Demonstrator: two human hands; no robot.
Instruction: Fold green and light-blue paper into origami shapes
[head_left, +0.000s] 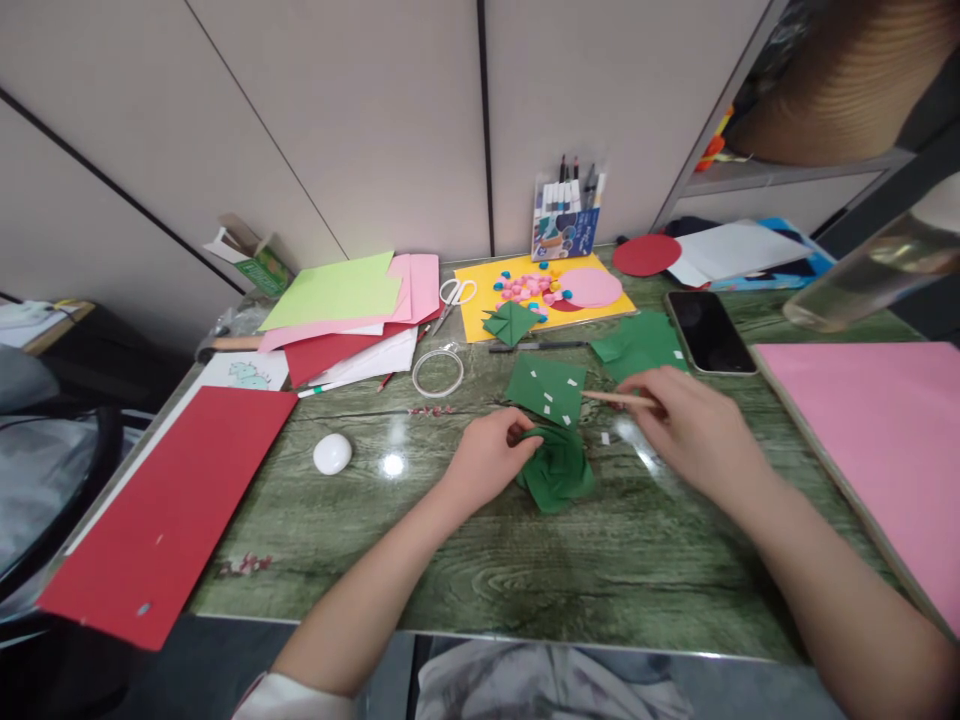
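1. The left hand [486,455] is closed in a pinch on the upper left edge of a gathered green paper [559,470], which lies on the wood-patterned table [480,560].
2. The right hand [690,428] grips a thin wooden stick [622,399], pointing leftward from its fingers; whether the tip touches paper is hard to tell.
3. Just beyond the left hand's pinch, at the stick's tip, lies a green square [541,385] dotted with small white pieces [571,382].
4. Beyond the right hand are another green sheet [645,342] and a dark-screened phone [711,332].
5. Left of the left hand, well apart, sits a smooth white rounded object [332,454]; farther left lies a red sheet [172,510].
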